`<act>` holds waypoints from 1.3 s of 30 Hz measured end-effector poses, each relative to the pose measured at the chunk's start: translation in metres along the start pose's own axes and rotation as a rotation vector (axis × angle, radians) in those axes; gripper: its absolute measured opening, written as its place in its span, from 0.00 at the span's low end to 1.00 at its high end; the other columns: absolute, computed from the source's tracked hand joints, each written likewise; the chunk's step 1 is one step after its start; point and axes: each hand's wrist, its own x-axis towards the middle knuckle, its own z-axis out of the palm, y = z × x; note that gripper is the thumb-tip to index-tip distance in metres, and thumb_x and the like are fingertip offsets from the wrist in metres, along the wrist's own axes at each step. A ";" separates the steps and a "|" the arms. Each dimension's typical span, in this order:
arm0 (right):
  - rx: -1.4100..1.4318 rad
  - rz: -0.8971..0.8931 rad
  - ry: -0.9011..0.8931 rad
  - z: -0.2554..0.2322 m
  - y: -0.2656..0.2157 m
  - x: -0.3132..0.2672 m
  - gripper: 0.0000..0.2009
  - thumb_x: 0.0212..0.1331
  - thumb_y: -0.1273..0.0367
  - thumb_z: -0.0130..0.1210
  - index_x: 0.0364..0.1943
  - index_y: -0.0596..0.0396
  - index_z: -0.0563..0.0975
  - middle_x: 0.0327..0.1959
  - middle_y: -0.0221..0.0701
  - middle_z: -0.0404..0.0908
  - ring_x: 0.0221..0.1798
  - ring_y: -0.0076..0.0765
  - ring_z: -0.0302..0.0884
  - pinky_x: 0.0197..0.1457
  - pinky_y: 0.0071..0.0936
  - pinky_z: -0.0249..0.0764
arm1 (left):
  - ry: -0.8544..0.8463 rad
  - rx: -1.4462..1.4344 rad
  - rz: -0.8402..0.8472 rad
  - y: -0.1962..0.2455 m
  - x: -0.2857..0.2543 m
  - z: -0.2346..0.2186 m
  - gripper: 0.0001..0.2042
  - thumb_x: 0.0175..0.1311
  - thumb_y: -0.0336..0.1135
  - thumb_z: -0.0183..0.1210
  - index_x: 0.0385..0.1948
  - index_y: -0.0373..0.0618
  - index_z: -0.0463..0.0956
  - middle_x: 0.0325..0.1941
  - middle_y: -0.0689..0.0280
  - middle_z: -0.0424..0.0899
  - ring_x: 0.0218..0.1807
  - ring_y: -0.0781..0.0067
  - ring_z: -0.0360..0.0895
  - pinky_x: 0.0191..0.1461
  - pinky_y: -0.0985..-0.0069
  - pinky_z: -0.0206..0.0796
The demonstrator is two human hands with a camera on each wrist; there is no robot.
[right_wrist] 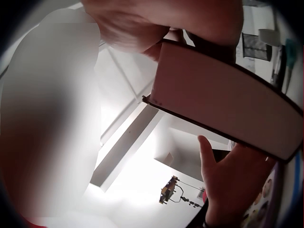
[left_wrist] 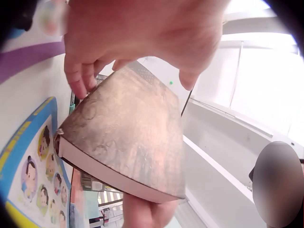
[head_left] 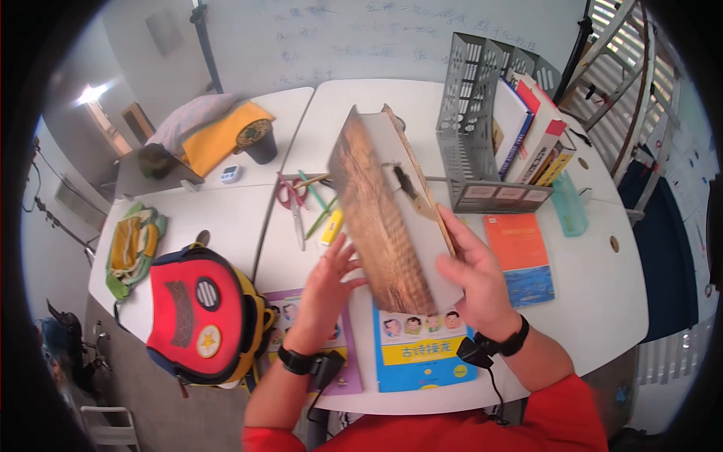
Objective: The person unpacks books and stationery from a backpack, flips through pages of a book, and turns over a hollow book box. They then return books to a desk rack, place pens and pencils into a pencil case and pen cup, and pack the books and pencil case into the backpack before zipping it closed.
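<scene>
A thick hardcover book (head_left: 384, 218) with a brown, wood-like cover is held tilted over the near side of the table. My right hand (head_left: 478, 279) grips it at its right side, thumb on the pale face and fingers along the far cover. In the left wrist view the brown cover (left_wrist: 128, 123) faces the camera, with the pale page edge below it. My left hand (head_left: 322, 297) is beside the book's lower left side, fingers spread and loosely bent, holding nothing. Under the book lies a blue and yellow booklet (head_left: 422, 361), with a purple booklet (head_left: 343, 369) to its left.
A red backpack (head_left: 203, 316) stands at the left edge. Scissors (head_left: 294, 203), pens and a yellow highlighter (head_left: 331, 227) lie behind my left hand. At the back right stands a grey file rack (head_left: 463, 128) with books. An orange and blue book (head_left: 520, 256) lies in front of it.
</scene>
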 end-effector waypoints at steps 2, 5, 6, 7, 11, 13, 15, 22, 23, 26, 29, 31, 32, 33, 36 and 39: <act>0.236 0.149 0.099 -0.016 -0.008 0.010 0.30 0.76 0.76 0.45 0.81 0.56 0.59 0.77 0.37 0.69 0.75 0.34 0.71 0.78 0.36 0.68 | 0.087 -0.047 -0.023 0.007 0.002 0.001 0.35 0.82 0.59 0.45 0.80 0.43 0.58 0.72 0.63 0.76 0.68 0.70 0.72 0.62 0.66 0.67; 0.375 0.172 0.062 -0.047 0.005 0.018 0.29 0.76 0.76 0.44 0.81 0.55 0.59 0.77 0.37 0.69 0.76 0.36 0.71 0.78 0.38 0.69 | 0.045 -0.009 -0.020 0.013 0.001 -0.001 0.35 0.79 0.53 0.54 0.81 0.46 0.57 0.74 0.65 0.75 0.66 0.72 0.73 0.62 0.69 0.66; 0.385 0.181 0.080 -0.051 0.009 0.019 0.29 0.78 0.74 0.43 0.82 0.52 0.59 0.78 0.35 0.68 0.77 0.37 0.70 0.78 0.40 0.70 | 0.041 -0.024 -0.016 0.014 0.001 0.003 0.35 0.79 0.53 0.54 0.81 0.46 0.57 0.74 0.65 0.75 0.66 0.72 0.73 0.62 0.69 0.66; 0.370 0.184 0.082 -0.054 0.012 0.020 0.29 0.78 0.74 0.43 0.82 0.52 0.59 0.78 0.35 0.68 0.77 0.37 0.70 0.78 0.40 0.70 | 0.064 0.001 0.017 0.016 0.000 0.008 0.36 0.77 0.49 0.57 0.82 0.47 0.55 0.75 0.64 0.74 0.69 0.71 0.72 0.65 0.69 0.66; 0.474 0.221 0.124 -0.060 0.021 0.018 0.28 0.79 0.71 0.41 0.82 0.49 0.58 0.80 0.32 0.66 0.78 0.39 0.69 0.79 0.44 0.69 | 0.074 0.012 0.075 0.022 -0.003 0.026 0.43 0.72 0.38 0.64 0.84 0.50 0.48 0.79 0.60 0.69 0.77 0.65 0.69 0.77 0.63 0.61; 0.486 0.229 0.127 -0.058 0.021 0.017 0.28 0.80 0.71 0.41 0.82 0.49 0.58 0.81 0.32 0.65 0.78 0.39 0.68 0.79 0.44 0.68 | 0.075 -0.001 0.072 0.020 -0.003 0.025 0.45 0.71 0.36 0.65 0.85 0.50 0.44 0.79 0.55 0.69 0.78 0.60 0.68 0.80 0.60 0.59; 0.461 0.227 0.114 -0.053 0.017 0.017 0.29 0.79 0.71 0.41 0.82 0.49 0.57 0.81 0.33 0.66 0.78 0.40 0.68 0.79 0.45 0.68 | 0.078 0.020 0.047 0.022 -0.005 0.024 0.46 0.70 0.35 0.65 0.85 0.50 0.42 0.76 0.52 0.73 0.75 0.59 0.73 0.78 0.60 0.63; 0.473 0.230 0.099 -0.058 0.024 0.018 0.30 0.77 0.71 0.41 0.83 0.49 0.56 0.80 0.35 0.66 0.78 0.41 0.68 0.80 0.45 0.67 | 0.099 0.024 0.067 0.023 -0.005 0.024 0.47 0.70 0.34 0.64 0.85 0.50 0.41 0.73 0.52 0.75 0.73 0.59 0.75 0.76 0.62 0.66; 0.468 0.227 0.097 -0.058 0.024 0.019 0.30 0.77 0.71 0.41 0.83 0.49 0.56 0.80 0.35 0.66 0.78 0.41 0.68 0.80 0.45 0.67 | 0.094 0.021 0.073 0.023 -0.005 0.024 0.47 0.70 0.33 0.64 0.85 0.50 0.41 0.73 0.51 0.75 0.73 0.58 0.75 0.76 0.62 0.66; 0.465 0.226 0.092 -0.060 0.024 0.018 0.31 0.77 0.72 0.42 0.83 0.50 0.55 0.80 0.35 0.65 0.79 0.41 0.68 0.80 0.45 0.67 | 0.080 0.020 0.078 0.025 -0.004 0.027 0.47 0.69 0.34 0.65 0.85 0.50 0.41 0.75 0.51 0.74 0.74 0.58 0.74 0.76 0.61 0.66; 0.456 0.222 0.086 -0.060 0.022 0.017 0.31 0.77 0.71 0.42 0.83 0.50 0.55 0.81 0.35 0.64 0.80 0.41 0.66 0.81 0.45 0.66 | 0.037 0.032 0.082 0.026 -0.005 0.028 0.48 0.69 0.33 0.66 0.85 0.49 0.40 0.77 0.52 0.71 0.76 0.59 0.72 0.78 0.62 0.62; 0.444 0.217 0.080 -0.054 0.018 0.015 0.31 0.78 0.70 0.43 0.84 0.50 0.54 0.81 0.35 0.64 0.81 0.41 0.64 0.82 0.45 0.64 | 0.004 0.044 0.088 0.026 -0.005 0.029 0.48 0.69 0.32 0.65 0.85 0.48 0.41 0.78 0.52 0.69 0.77 0.60 0.69 0.80 0.63 0.59; 0.412 0.209 0.059 -0.047 0.013 0.013 0.30 0.79 0.67 0.42 0.83 0.50 0.55 0.82 0.36 0.63 0.81 0.41 0.63 0.82 0.45 0.63 | 0.002 0.048 0.094 0.023 -0.006 0.032 0.49 0.68 0.33 0.67 0.85 0.48 0.40 0.79 0.54 0.68 0.78 0.60 0.69 0.81 0.63 0.58; 0.377 0.196 0.038 -0.042 0.011 0.012 0.29 0.81 0.64 0.42 0.83 0.51 0.55 0.82 0.36 0.63 0.82 0.40 0.61 0.82 0.45 0.62 | -0.005 0.051 0.104 0.021 -0.005 0.034 0.51 0.67 0.35 0.69 0.85 0.48 0.40 0.80 0.55 0.67 0.78 0.60 0.68 0.81 0.63 0.58; 0.501 0.169 -0.474 -0.039 0.018 0.009 0.29 0.83 0.58 0.42 0.82 0.53 0.57 0.83 0.36 0.60 0.83 0.41 0.59 0.82 0.45 0.61 | 0.065 0.004 -0.061 0.005 -0.004 0.015 0.38 0.75 0.46 0.61 0.81 0.45 0.53 0.75 0.57 0.71 0.69 0.62 0.74 0.70 0.65 0.70; -0.071 0.194 -0.235 -0.022 0.017 0.013 0.37 0.78 0.54 0.55 0.82 0.59 0.56 0.81 0.37 0.63 0.82 0.39 0.59 0.80 0.42 0.61 | 0.065 -0.173 -0.297 0.001 -0.011 0.013 0.27 0.78 0.52 0.55 0.68 0.41 0.71 0.56 0.54 0.82 0.46 0.64 0.85 0.46 0.68 0.82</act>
